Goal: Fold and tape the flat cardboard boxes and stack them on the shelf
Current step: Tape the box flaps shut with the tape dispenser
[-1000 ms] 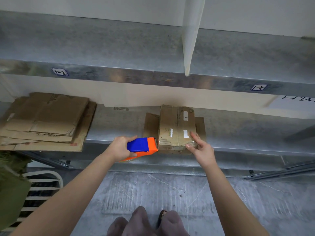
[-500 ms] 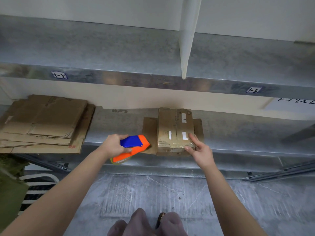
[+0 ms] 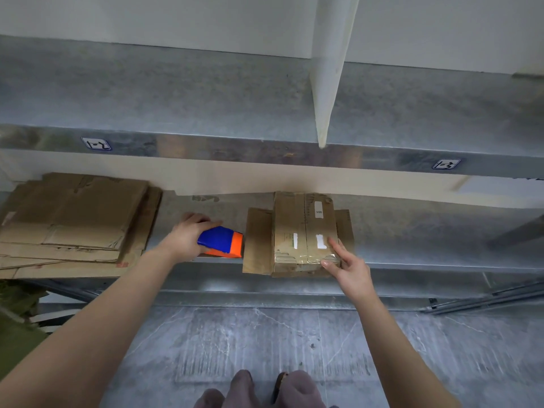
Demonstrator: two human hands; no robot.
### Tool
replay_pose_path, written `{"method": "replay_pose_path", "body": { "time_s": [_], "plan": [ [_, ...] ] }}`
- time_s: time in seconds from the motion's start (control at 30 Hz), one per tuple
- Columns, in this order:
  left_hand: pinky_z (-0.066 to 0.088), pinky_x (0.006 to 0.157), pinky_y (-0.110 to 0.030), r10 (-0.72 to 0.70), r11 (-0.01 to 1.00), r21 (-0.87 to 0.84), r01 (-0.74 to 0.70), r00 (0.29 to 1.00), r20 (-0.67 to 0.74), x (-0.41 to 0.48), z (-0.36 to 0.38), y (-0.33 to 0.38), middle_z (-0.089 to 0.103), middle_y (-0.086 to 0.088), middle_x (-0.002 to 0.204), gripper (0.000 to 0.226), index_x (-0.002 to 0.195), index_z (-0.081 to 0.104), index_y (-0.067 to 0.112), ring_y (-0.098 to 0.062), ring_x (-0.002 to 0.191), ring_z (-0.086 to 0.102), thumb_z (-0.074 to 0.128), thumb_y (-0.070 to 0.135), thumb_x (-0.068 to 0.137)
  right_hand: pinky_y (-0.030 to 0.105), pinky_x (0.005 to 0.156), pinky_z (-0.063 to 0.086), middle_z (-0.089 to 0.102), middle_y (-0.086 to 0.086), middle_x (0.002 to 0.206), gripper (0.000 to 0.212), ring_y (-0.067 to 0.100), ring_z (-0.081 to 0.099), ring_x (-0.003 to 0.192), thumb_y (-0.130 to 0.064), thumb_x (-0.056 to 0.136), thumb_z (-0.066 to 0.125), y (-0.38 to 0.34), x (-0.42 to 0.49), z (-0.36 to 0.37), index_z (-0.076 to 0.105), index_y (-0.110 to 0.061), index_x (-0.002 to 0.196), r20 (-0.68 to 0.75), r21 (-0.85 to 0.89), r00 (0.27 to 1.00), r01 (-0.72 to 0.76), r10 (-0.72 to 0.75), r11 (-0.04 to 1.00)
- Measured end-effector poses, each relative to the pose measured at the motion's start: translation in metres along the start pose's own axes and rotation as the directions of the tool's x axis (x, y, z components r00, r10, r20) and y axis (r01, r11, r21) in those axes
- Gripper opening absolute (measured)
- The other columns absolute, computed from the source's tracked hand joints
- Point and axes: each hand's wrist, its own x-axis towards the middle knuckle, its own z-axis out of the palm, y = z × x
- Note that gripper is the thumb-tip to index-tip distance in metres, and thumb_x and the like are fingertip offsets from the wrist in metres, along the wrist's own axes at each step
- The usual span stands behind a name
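From the head camera, looking down, a small brown box (image 3: 304, 231) sits on the lower shelf (image 3: 426, 231), right at its front edge. Flat flaps stick out from under the box on its left and right sides. Shiny clear tape runs over the near end of the box, and there are white stickers on top, one with "100" on it. The right hand (image 3: 350, 269) rests on the near right corner of the box. One of its fingers (image 3: 335, 247) lies straight on the top, the thumb touches the front edge, and the other fingers hang loose, so this hand holds nothing. The left hand (image 3: 188, 237) is just left of the box, with its fingers wrapped tight around a blue and orange tape gun (image 3: 222, 242). The orange end of the tape gun points at the box's left flap and is very near it, but I cannot tell if they touch. Farther left on the same shelf is a pile of flat cardboard (image 3: 73, 222), well apart from the box. Above is the upper shelf (image 3: 206, 92), grey metal, with a white divider (image 3: 326, 69) standing on it and two small labels (image 3: 96, 143) on its front edge. Below is the grey floor (image 3: 265, 334), and the person's feet (image 3: 244, 390) show at the bottom.
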Motion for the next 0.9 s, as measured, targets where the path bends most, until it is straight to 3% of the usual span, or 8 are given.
{"method": "replay_pose_path", "body": {
  "time_s": [0.13,0.23,0.3,0.4,0.53,0.7,0.8,0.9],
  "plan": [
    [0.004,0.118,-0.05,-0.082,0.984,0.167,0.067,0.993,0.081,0.009,0.002,0.003,0.029,0.0,0.154,0.07,0.148,0.03,0.039,-0.029,0.144,0.012,0.062,0.039,0.087,0.03,0.118,0.025,0.037,-0.01,0.153,0.059,0.002,0.03,0.141,-0.022,0.087,0.072,0.001,-0.001,0.004,0.049,-0.044,0.137,0.007,-0.017,1.0,0.022,-0.021,1.0],
    [-0.006,0.117,-0.052,-0.051,0.955,0.294,0.023,0.995,0.088,0.007,0.0,0.018,0.015,0.005,0.16,0.072,0.151,0.023,0.038,-0.027,0.147,0.001,0.056,0.047,0.087,0.027,0.114,0.025,0.031,-0.01,0.156,0.059,0.005,0.028,0.142,-0.026,0.091,0.067,0.003,-0.004,0.006,0.043,-0.044,0.142,-0.003,-0.104,0.998,0.062,-0.062,0.993],
    [-0.004,0.118,-0.049,0.023,0.964,0.263,-0.036,0.998,0.051,0.001,0.001,0.039,0.013,0.007,0.161,0.071,0.151,0.022,0.038,-0.025,0.149,0.002,0.053,0.049,0.089,0.034,0.116,0.029,0.027,-0.007,0.158,0.058,0.013,0.03,0.143,-0.032,0.093,0.063,0.002,-0.007,0.006,0.039,-0.043,0.145,-0.01,-0.193,0.996,0.089,-0.092,0.977],
    [0.005,0.12,-0.043,0.179,0.984,0.027,-0.178,0.982,-0.062,-0.012,0.008,0.088,0.024,0.007,0.158,0.063,0.151,0.027,0.033,-0.019,0.148,0.012,0.05,0.048,0.094,0.045,0.115,0.033,0.019,-0.002,0.161,0.057,0.023,0.032,0.144,-0.038,0.095,0.059,0.0,-0.012,0.008,0.035,-0.043,0.147,-0.028,-0.304,0.99,0.121,-0.136,0.945],
    [0.005,0.118,-0.028,0.282,0.941,-0.155,-0.3,0.951,-0.129,-0.028,0.03,0.155,0.03,0.013,0.155,0.05,0.147,0.036,0.033,-0.006,0.145,0.016,0.042,0.044,0.099,0.035,0.115,0.025,0.02,-0.003,0.161,0.053,0.019,0.022,0.147,-0.041,0.095,0.058,0.005,-0.027,0.009,0.04,-0.039,0.145,-0.111,-0.351,0.963,0.192,-0.244,0.916],
    [-0.002,0.117,-0.025,0.28,0.949,-0.131,-0.287,0.957,-0.071,-0.037,0.058,0.186,0.019,0.012,0.159,0.052,0.152,0.025,0.03,-0.005,0.147,0.006,0.037,0.039,0.102,0.032,0.114,0.028,0.038,-0.008,0.152,0.041,0.011,0.017,0.147,-0.034,0.097,0.056,0.019,-0.043,0.007,0.054,-0.03,0.138,-0.046,-0.545,0.889,0.36,-0.456,0.757],
    [-0.006,0.118,-0.026,0.259,0.962,-0.065,-0.265,0.962,-0.082,-0.038,0.066,0.189,0.014,0.012,0.16,0.052,0.153,0.018,0.029,-0.006,0.148,0.002,0.033,0.035,0.104,0.032,0.116,0.03,0.033,-0.004,0.156,0.045,0.014,0.012,0.15,-0.033,0.099,0.05,0.023,-0.044,0.013,0.046,-0.028,0.144,0.112,-0.623,0.885,0.417,-0.451,0.662],
    [-0.01,0.117,-0.025,0.266,0.963,0.001,-0.268,0.957,-0.114,-0.039,0.067,0.193,0.015,0.01,0.16,0.051,0.153,0.018,0.026,-0.009,0.148,0.003,0.032,0.029,0.104,0.036,0.113,0.037,0.031,-0.003,0.156,0.042,0.015,0.012,0.149,-0.034,0.099,0.048,0.019,-0.042,0.016,0.045,-0.029,0.141,0.112,-0.639,0.903,0.386,-0.415,0.666]
  ]
}}
